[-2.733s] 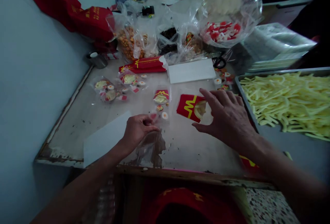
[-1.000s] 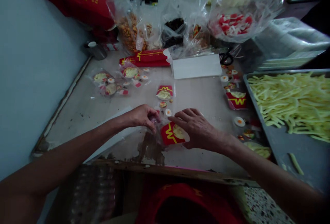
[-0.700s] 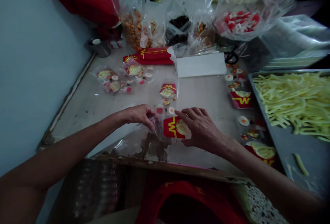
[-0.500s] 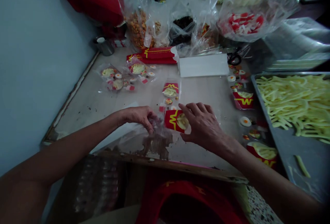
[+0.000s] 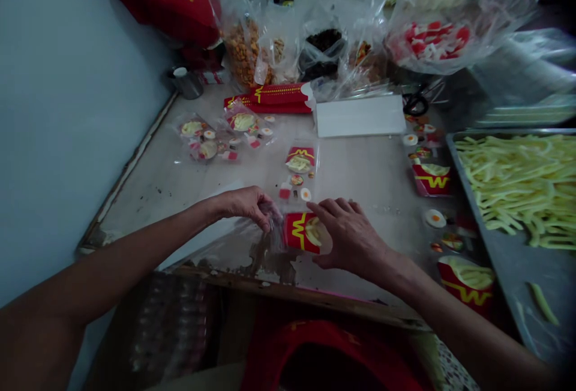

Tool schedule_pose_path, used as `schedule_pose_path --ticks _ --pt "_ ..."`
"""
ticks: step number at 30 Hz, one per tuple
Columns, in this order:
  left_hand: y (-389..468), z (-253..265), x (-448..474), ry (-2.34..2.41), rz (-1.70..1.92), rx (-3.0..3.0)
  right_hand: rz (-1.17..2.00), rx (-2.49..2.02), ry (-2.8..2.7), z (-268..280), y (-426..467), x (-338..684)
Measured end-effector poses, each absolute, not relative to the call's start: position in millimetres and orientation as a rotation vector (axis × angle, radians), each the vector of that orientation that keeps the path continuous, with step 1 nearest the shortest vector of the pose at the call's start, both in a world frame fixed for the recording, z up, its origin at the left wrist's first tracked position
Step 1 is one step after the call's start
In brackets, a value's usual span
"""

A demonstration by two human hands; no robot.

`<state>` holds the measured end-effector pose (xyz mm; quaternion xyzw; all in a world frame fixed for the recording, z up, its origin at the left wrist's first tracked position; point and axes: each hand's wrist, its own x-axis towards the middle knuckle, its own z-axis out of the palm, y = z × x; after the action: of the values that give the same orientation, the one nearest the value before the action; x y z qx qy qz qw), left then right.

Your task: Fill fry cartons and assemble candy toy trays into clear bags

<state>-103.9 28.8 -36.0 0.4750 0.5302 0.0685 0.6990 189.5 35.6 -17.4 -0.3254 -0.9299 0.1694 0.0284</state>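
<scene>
A small red fries box (image 5: 296,232) with a yellow zigzag mark and pale fries lies on its side near the table's front edge. My right hand (image 5: 353,235) spans its right end, thumb on the near side and fingers on the far side. At the box's left end, my left hand (image 5: 252,208) pinches a crumpled clear plastic bag (image 5: 275,235). Whether the box's end is inside the bag, I cannot tell. Just beyond, a clear packet (image 5: 300,160) holds another miniature fries box, with small egg, burger and drink-like pieces below it.
Two clear packets (image 5: 198,136) lie at the left. Folded red cartons (image 5: 279,98) and a white box (image 5: 360,116) sit behind, before bags of small pieces (image 5: 245,49). Filled packets (image 5: 432,178) line the right, beside a metal tray (image 5: 508,271) of loose fries.
The fries box and my right hand have come toward the front edge and slightly left, closer to the bag. My left hand has barely moved and keeps its pinch.
</scene>
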Motion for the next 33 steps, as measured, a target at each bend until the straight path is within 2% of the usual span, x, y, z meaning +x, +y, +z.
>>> schedule_pose_path --ticks 5,13,20,22,27,33 --pt "28.2 -41.5 -100.7 1.164 0.122 1.052 0.617 -0.951 -2.889 -20.3 41.4 186.5" --pt "32.8 -9.3 -97.9 1.133 0.060 1.079 0.405 -0.834 -2.891 -16.3 27.9 172.5" --pt "25.5 -4.9 -88.7 0.976 -0.007 1.276 0.628 -0.957 -2.800 -16.8 -26.8 136.7" --pt "9.5 -2.3 -86.8 1.123 0.126 1.544 0.595 -1.053 -2.771 -23.1 -37.6 126.2" --pt "-68.8 -7.9 -86.4 1.894 0.589 2.105 0.447 -1.206 -2.755 -38.1 -44.2 115.6" --pt "-125.0 -37.1 -67.8 2.054 0.522 2.065 0.261 -1.200 -2.781 -35.5 -56.1 152.4"
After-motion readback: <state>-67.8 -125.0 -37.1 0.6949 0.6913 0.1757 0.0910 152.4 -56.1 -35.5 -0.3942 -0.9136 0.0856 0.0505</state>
